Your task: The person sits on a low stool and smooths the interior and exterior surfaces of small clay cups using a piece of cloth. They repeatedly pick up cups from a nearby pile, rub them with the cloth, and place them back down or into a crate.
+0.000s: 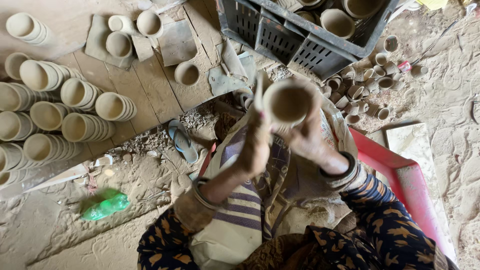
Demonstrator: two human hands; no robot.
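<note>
Fingers of both hands are clamped on a clay cup (288,103): the left hand (256,145) grips its near side at about seven o'clock, and the right hand (306,136) wraps its other side at about four o'clock. The cup is held up above the person's lap, its open mouth facing the camera, just above the middle of the view. Both wrists wear bangles, and the sleeves are dark with an orange pattern. A striped cloth (240,210) lies over the lap below the hands.

At nine to ten o'clock, stacks of clay cups (75,100) lie on their sides on a wooden board (150,85). Toward twelve to one o'clock stands a dark plastic crate (280,40) with more cups inside. At two o'clock, small clay cups (362,87) lie scattered on the sandy ground. A red plastic seat (405,175) shows at four o'clock. A blue sandal (182,140) lies on the dirt near ten o'clock of the hands, and a green plastic bottle (106,205) lies at eight o'clock.
</note>
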